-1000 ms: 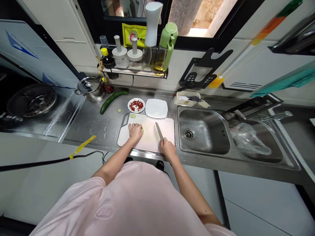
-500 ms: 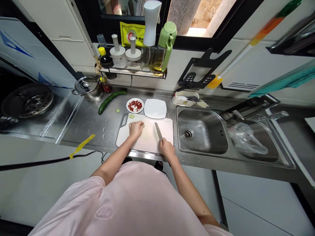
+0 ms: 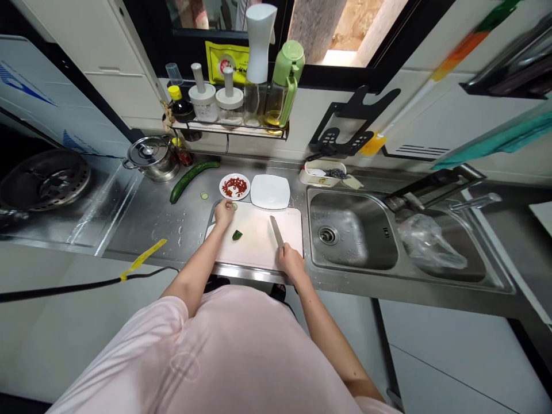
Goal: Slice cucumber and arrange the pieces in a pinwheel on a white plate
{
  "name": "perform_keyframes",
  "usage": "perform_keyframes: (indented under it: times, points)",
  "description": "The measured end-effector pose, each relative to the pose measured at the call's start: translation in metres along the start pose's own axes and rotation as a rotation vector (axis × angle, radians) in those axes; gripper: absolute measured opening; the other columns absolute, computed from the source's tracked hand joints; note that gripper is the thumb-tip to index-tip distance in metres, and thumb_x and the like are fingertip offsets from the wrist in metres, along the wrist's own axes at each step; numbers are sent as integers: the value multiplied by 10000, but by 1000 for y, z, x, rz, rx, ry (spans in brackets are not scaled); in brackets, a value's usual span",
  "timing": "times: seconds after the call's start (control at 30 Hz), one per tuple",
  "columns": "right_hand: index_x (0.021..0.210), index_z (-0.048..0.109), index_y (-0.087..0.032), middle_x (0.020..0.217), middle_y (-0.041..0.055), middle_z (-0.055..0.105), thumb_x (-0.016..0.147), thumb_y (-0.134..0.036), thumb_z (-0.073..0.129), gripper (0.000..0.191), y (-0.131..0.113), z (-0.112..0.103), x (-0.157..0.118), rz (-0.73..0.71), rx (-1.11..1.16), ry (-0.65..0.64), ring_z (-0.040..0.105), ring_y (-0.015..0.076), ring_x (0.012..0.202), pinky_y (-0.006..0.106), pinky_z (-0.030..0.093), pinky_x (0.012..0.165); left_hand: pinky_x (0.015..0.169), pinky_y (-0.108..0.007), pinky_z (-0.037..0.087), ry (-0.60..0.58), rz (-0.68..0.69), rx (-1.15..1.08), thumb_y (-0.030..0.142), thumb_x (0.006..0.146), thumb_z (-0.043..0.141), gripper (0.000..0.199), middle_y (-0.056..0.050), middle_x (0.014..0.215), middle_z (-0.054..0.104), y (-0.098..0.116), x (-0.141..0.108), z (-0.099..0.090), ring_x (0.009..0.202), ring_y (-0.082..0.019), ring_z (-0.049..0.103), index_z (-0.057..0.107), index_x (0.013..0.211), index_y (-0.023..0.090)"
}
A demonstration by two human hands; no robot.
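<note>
My right hand (image 3: 291, 260) is closed round the handle of a knife (image 3: 276, 230), whose blade points away from me over the right part of the white cutting board (image 3: 259, 247). At the board's far left corner, the fingers of my left hand (image 3: 224, 214) are pinched together on a cucumber slice (image 3: 234, 206), partly hidden by the fingertips. A short dark-green cucumber end piece (image 3: 237, 235) lies alone on the board, nearer to me than my left hand. Beyond the board stand a white plate of chopped red pieces (image 3: 235, 187) and a bare white square plate (image 3: 270, 192).
A whole cucumber (image 3: 194, 181) and a loose cucumber slice (image 3: 204, 196) lie on the steel counter at left, near a lidded pot (image 3: 152, 158). The sink (image 3: 353, 230) is right of the board. A rack with bottles and jars (image 3: 230, 127) hangs behind.
My left hand has moved left and away from me to the board's far corner, uncovering the cucumber end piece. My right hand and the knife have stayed nearly still.
</note>
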State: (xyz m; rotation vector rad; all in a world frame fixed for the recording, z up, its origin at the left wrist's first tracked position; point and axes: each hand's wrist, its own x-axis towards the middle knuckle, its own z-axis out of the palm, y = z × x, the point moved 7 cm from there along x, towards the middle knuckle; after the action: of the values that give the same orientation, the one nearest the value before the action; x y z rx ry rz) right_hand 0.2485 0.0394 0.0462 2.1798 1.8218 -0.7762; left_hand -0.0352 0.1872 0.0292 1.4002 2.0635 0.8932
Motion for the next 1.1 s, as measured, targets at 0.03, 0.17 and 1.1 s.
perform_keyframes:
  times: [0.03, 0.17, 1.1]
  points:
    - [1106, 511, -177, 994, 128, 644, 950, -349, 246, 352, 0, 0, 0, 4, -3, -2, 609, 236, 942, 329, 419, 769, 692, -236, 418, 1, 6, 34, 211, 721, 574, 219, 9, 710, 640, 1, 1, 0, 659, -121, 566, 632, 932, 195]
    - [1113, 508, -175, 1003, 133, 643, 953, -346, 233, 361, 0, 0, 0, 18, -10, -6, 608, 237, 950, 331, 419, 773, 715, -260, 404, 20, 25, 176, 162, 732, 528, 241, -23, 752, 655, 2, 4, -2, 716, -156, 578, 641, 941, 201]
    - [1104, 517, -188, 992, 123, 648, 953, -343, 229, 360, 2, 1, 2, 15, 0, -2, 610, 235, 942, 329, 422, 772, 888, -315, 411, 13, 188, 301, 184, 783, 528, 222, -81, 963, 602, -6, -5, 1, 933, -207, 545, 682, 943, 177]
